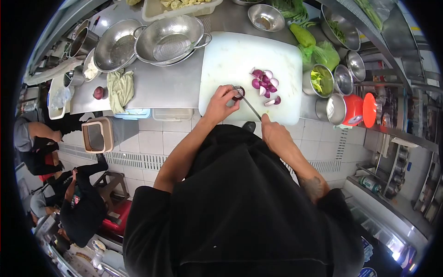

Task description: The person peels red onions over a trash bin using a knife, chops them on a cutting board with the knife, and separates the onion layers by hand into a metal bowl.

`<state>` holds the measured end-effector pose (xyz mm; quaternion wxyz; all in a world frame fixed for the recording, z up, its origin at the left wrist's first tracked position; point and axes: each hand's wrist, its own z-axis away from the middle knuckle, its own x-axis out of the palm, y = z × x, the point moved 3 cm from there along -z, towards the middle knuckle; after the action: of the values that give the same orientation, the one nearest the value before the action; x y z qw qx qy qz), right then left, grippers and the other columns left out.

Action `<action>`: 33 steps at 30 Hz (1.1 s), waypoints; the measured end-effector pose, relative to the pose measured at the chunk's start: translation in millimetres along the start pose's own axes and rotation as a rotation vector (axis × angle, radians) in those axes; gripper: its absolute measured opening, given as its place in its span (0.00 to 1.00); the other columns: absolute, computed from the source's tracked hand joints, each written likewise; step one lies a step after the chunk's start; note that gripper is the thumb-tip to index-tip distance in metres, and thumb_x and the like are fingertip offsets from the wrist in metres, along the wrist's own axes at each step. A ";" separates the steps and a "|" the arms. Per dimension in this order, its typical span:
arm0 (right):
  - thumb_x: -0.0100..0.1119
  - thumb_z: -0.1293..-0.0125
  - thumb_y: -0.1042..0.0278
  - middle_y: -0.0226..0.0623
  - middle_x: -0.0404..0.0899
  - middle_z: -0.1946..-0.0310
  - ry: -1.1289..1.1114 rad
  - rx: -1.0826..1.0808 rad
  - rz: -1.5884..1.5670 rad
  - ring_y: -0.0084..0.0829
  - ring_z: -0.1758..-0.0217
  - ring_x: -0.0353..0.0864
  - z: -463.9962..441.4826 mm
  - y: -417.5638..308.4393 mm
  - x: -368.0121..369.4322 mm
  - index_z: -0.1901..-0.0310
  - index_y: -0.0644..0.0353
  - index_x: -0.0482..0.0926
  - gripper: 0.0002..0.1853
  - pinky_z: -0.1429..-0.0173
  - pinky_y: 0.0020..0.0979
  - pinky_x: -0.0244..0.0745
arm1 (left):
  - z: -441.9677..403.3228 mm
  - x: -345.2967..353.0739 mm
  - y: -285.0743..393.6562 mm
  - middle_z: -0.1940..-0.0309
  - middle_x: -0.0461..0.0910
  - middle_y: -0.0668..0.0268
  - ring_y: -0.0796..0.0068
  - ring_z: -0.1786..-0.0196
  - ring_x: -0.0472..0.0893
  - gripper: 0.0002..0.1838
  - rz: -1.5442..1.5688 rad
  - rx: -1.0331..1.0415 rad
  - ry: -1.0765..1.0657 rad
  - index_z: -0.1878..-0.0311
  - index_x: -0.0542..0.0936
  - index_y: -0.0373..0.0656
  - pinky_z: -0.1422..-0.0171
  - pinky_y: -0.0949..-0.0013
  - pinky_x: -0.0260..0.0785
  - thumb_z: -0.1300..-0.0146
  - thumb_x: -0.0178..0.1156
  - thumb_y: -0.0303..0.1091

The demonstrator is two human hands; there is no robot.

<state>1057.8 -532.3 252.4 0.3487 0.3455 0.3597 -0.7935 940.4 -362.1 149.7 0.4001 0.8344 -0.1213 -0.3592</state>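
On the white cutting board (pixel 221 55) lies a pile of cut purple onion pieces (pixel 265 84). My left hand (pixel 221 104) grips a piece of red onion (pixel 238 94) near the board's front edge, fingers bent around it. The knife (pixel 252 109) is held in my right hand (pixel 275 134), which is closed on its handle. Its blade slants up and left, with the tip end at the onion by my left fingertips. A smaller onion piece (pixel 277 100) rests just below the pile, to the right of the blade.
Metal colanders (pixel 170 39), a green cloth (pixel 121 90) and a whole red onion (pixel 98 93) are on the left. Steel bowls, green vegetables (pixel 302 35) and a red container (pixel 353 110) stand right. A beige bin (pixel 98 135) and several people (pixel 85 210) are at lower left.
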 end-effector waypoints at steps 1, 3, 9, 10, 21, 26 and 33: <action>0.45 0.31 0.75 0.63 0.80 0.73 0.003 -0.004 -0.043 0.67 0.66 0.80 -8.9 3.6 9.7 0.56 0.67 0.63 0.07 0.61 0.61 0.73 | 0.7 -0.3 0.1 0.53 0.77 0.59 0.56 0.51 0.79 0.21 0.003 0.004 0.009 0.54 0.81 0.43 0.48 0.60 0.76 0.54 0.73 0.25; 0.45 0.33 0.76 0.64 0.80 0.72 0.018 -0.004 -0.089 0.68 0.65 0.80 -26.3 13.2 36.2 0.55 0.67 0.63 0.07 0.60 0.62 0.73 | 0.3 0.4 -2.0 0.53 0.77 0.59 0.56 0.51 0.79 0.21 0.008 0.019 0.016 0.54 0.81 0.43 0.48 0.60 0.76 0.54 0.73 0.24; 0.47 0.30 0.71 0.66 0.80 0.69 0.077 0.048 -0.140 0.68 0.62 0.81 -41.6 29.9 66.2 0.52 0.65 0.65 0.10 0.56 0.60 0.75 | 7.8 4.2 6.8 0.52 0.76 0.58 0.58 0.50 0.79 0.21 -0.005 -0.042 0.020 0.52 0.81 0.44 0.48 0.60 0.76 0.51 0.73 0.25; 0.47 0.28 0.68 0.66 0.80 0.68 0.056 0.030 -0.263 0.68 0.62 0.80 -41.1 36.8 61.6 0.51 0.64 0.65 0.11 0.56 0.60 0.74 | 7.2 6.8 8.6 0.52 0.75 0.58 0.58 0.49 0.78 0.21 -0.002 -0.075 0.037 0.51 0.81 0.44 0.48 0.60 0.75 0.51 0.73 0.26; 0.48 0.25 0.63 0.67 0.80 0.71 0.141 0.075 -0.332 0.70 0.64 0.79 -19.3 43.0 41.7 0.51 0.65 0.66 0.13 0.55 0.63 0.72 | -9.5 3.9 13.4 0.49 0.75 0.59 0.54 0.44 0.74 0.28 -0.145 -0.073 -0.209 0.43 0.77 0.44 0.39 0.57 0.69 0.51 0.68 0.25; 0.48 0.25 0.64 0.66 0.79 0.73 0.156 0.067 -0.347 0.69 0.65 0.79 -6.2 33.5 37.5 0.52 0.65 0.66 0.12 0.57 0.62 0.72 | 4.9 -16.1 17.7 0.51 0.77 0.59 0.53 0.43 0.74 0.25 -0.105 -0.233 -0.032 0.45 0.77 0.42 0.38 0.55 0.69 0.49 0.67 0.24; 0.47 0.28 0.69 0.65 0.81 0.71 0.066 0.014 -0.215 0.67 0.65 0.81 2.8 13.4 25.3 0.53 0.67 0.66 0.10 0.58 0.61 0.75 | 6.5 -6.3 10.0 0.57 0.76 0.60 0.56 0.51 0.77 0.20 -0.124 -0.098 -0.059 0.50 0.80 0.43 0.46 0.58 0.74 0.48 0.67 0.24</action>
<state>1054.7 -548.9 229.2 0.2471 0.3331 0.4004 -0.8171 932.3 -369.3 157.7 0.4139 0.8088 -0.0632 -0.4130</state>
